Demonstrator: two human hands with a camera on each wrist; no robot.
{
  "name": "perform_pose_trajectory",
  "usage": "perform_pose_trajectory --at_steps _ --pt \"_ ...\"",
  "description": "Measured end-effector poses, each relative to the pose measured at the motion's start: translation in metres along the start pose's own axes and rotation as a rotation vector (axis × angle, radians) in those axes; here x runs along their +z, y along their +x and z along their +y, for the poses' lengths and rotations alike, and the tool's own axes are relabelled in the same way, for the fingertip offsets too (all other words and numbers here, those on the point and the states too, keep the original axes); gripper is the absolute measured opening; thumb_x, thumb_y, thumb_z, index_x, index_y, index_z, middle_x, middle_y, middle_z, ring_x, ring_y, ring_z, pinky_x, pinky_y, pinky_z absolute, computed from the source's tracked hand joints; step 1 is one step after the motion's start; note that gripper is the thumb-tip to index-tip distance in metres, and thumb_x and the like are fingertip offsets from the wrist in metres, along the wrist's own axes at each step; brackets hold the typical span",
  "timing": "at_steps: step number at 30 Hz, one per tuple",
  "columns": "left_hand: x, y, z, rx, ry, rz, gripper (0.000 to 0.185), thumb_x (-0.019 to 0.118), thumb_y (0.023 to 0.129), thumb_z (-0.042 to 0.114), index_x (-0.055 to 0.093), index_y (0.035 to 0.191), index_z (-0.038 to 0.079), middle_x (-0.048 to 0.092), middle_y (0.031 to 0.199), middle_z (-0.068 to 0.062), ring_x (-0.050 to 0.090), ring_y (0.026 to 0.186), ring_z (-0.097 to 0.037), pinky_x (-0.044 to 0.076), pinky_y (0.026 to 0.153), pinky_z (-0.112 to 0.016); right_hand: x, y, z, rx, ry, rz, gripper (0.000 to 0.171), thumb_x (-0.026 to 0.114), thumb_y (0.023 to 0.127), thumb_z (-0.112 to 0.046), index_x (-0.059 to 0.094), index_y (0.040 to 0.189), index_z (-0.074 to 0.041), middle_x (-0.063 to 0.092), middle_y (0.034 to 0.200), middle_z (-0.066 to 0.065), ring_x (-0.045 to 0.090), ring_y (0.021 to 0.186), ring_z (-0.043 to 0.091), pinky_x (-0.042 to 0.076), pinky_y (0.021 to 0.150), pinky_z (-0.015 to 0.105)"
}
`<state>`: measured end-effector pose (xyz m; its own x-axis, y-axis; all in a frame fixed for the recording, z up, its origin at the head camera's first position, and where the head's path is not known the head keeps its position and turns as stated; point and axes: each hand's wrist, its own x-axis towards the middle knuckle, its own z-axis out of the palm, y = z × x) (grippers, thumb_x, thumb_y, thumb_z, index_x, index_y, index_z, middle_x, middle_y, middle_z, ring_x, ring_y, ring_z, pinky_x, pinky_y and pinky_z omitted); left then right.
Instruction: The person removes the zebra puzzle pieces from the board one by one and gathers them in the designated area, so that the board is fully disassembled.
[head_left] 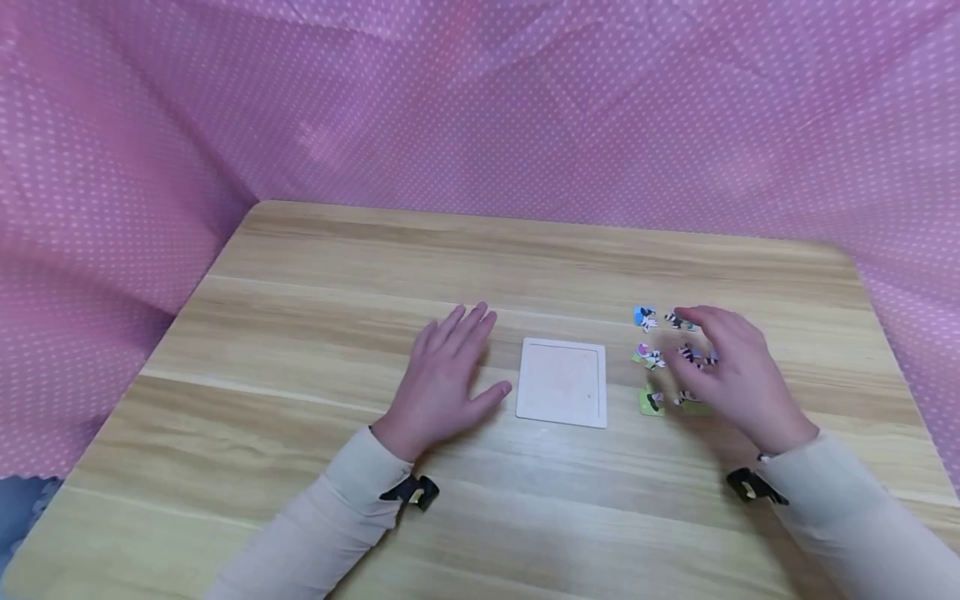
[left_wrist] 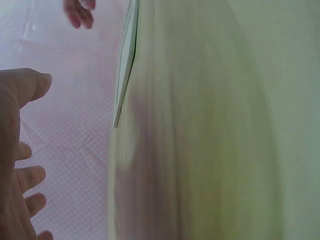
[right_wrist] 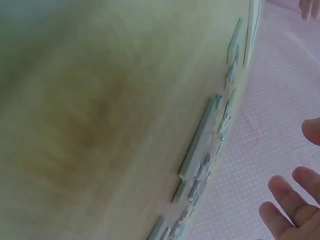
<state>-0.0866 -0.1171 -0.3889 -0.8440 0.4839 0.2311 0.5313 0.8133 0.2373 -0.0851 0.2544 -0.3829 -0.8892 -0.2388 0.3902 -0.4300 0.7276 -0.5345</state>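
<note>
A pale square puzzle tray (head_left: 562, 383) with a raised rim lies flat on the table. To its left is my left hand (head_left: 448, 375), fingers extended and thumb spread toward the tray, holding nothing. My right hand (head_left: 738, 371) hovers over several jigsaw pieces to the right of the tray, partly covering them. Its fingers are loosely bent, and nothing shows between them in the right wrist view. Uncovered pieces include a blue one (head_left: 642, 317), a piece with a pink patch (head_left: 645, 355) and a green one (head_left: 652, 402). Black-and-white striped figures show on some pieces.
The light wood-grain table (head_left: 300, 333) has rounded far corners. A pink polka-dot cloth (head_left: 525, 108) hangs behind it and along the sides. Each wrist wears a black strap (head_left: 411, 492). Something blue-grey (head_left: 22, 508) shows beyond the table's left edge.
</note>
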Motion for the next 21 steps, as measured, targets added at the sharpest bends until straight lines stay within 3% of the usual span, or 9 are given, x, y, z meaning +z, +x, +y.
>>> perform_pose_trajectory --at_steps 7,11,15,21 --pt "0.007 0.000 0.005 -0.012 -0.059 0.007 0.086 0.062 0.091 0.056 0.033 0.157 0.009 0.030 0.163 -0.011 0.027 0.149 -0.032 0.025 0.116 -0.057 0.003 0.014 0.009 0.063 -0.007 -0.101 0.046 0.071 0.090 -0.016 0.060 0.131 0.003 0.062 0.127 0.023 0.052 0.122 0.044 0.037 0.102 0.061" --pt "0.010 0.001 0.009 -0.023 -0.091 -0.003 0.084 0.064 0.090 0.055 0.037 0.154 0.007 0.041 0.156 -0.013 0.036 0.144 -0.032 0.027 0.114 -0.057 0.006 0.023 0.016 0.115 -0.008 -0.168 0.046 0.070 0.092 -0.017 0.058 0.133 0.002 0.061 0.129 0.022 0.051 0.123 0.044 0.036 0.103 0.060" --pt "0.015 0.000 0.011 -0.037 -0.122 -0.025 0.081 0.066 0.089 0.054 0.043 0.151 0.007 0.051 0.148 -0.011 0.045 0.138 -0.030 0.027 0.114 -0.056 0.009 0.031 0.024 0.110 -0.030 -0.199 0.043 0.068 0.092 -0.013 0.059 0.131 0.004 0.062 0.127 0.023 0.054 0.120 0.044 0.039 0.101 0.060" --pt "0.022 0.000 0.013 -0.063 -0.200 -0.074 0.082 0.072 0.086 0.054 0.046 0.149 0.008 0.049 0.150 -0.009 0.042 0.140 -0.028 0.028 0.113 -0.055 0.011 0.042 0.033 0.123 -0.060 -0.283 0.044 0.067 0.093 -0.014 0.059 0.132 0.005 0.062 0.128 0.025 0.054 0.120 0.044 0.039 0.101 0.061"
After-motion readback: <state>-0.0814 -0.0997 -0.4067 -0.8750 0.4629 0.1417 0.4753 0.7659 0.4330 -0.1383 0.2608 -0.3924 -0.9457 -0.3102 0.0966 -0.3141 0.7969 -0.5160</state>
